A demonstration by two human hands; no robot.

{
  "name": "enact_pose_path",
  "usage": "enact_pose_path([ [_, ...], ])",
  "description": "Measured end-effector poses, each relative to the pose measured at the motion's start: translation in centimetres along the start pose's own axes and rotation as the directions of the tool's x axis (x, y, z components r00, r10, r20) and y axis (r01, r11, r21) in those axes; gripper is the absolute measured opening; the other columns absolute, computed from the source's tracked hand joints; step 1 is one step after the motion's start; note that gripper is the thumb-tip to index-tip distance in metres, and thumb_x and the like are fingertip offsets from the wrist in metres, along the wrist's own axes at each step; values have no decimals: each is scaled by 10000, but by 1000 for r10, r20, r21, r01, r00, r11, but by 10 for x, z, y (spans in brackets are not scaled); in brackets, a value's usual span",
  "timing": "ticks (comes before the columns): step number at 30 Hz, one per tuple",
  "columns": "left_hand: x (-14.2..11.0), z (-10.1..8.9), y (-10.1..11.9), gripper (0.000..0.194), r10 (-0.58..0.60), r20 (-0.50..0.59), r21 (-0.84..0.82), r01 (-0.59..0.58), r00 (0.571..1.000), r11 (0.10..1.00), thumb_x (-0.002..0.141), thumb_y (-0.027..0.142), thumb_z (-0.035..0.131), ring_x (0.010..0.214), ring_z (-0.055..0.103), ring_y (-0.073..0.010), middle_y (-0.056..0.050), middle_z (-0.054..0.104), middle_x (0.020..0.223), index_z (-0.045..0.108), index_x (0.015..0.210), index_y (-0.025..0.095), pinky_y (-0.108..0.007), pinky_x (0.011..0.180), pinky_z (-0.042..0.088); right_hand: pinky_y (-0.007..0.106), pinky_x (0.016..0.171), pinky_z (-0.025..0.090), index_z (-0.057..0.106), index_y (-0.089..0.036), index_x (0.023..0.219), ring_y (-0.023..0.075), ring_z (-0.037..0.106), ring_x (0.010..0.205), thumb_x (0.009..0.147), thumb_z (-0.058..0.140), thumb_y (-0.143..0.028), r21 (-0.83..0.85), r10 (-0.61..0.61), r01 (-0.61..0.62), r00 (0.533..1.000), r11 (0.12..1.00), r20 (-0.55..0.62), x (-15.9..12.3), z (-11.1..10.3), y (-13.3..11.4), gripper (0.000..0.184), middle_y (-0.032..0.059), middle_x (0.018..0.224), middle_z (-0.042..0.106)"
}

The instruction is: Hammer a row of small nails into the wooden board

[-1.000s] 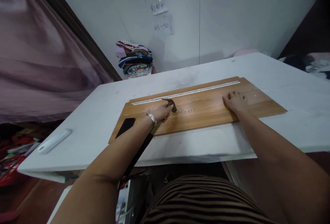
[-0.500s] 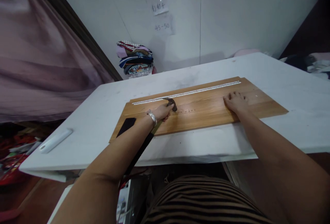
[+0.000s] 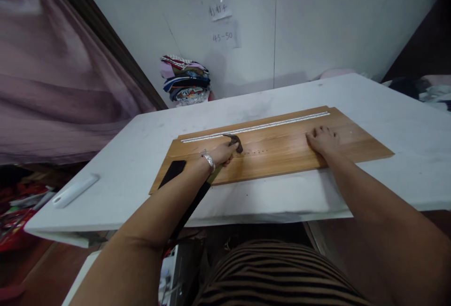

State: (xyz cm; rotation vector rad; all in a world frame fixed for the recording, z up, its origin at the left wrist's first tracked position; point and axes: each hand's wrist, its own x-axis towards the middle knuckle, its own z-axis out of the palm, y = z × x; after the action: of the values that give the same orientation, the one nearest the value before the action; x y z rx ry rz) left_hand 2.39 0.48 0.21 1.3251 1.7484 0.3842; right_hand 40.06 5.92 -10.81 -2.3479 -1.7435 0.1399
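Note:
My left hand (image 3: 222, 153), with a silver bracelet at its wrist, is wrapped round a claw hammer (image 3: 235, 141) close to its head. The hammer's handle runs back beneath my forearm, past the near edge of a wooden board (image 3: 282, 155). A row of small dark marks or nail heads (image 3: 259, 151) runs rightward from the hammer head. Thin loose nails (image 3: 203, 151) lie by the wrist. My right hand (image 3: 322, 140) rests on the right part of the board, fingers spread and slightly bent, holding nothing.
Two narrow pale strips (image 3: 257, 128) run along the board's far side. A flat black object (image 3: 172, 173) lies at its left end. The board is on a white table (image 3: 116, 165), with a white handle-like object (image 3: 75, 191) at left. Folded cloths (image 3: 186, 80) are stacked by the wall.
Almost nothing differs. Both hands and the hammer keep their places on the board, while the view has shifted very slightly.

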Motion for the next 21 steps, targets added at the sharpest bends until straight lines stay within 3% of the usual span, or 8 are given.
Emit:
enact_pose_path([
  [21, -1, -1, 5, 246, -19, -14, 5, 19, 1000, 1000, 1116, 424, 492, 432, 433, -93, 62, 494, 606, 574, 1032, 208, -212, 459, 360, 534, 1185, 339, 676, -101, 1335, 374, 483, 1439, 1068, 282, -495, 6, 0, 0, 1000, 1000, 3, 2, 1, 1, 618, 249, 1505, 601],
])
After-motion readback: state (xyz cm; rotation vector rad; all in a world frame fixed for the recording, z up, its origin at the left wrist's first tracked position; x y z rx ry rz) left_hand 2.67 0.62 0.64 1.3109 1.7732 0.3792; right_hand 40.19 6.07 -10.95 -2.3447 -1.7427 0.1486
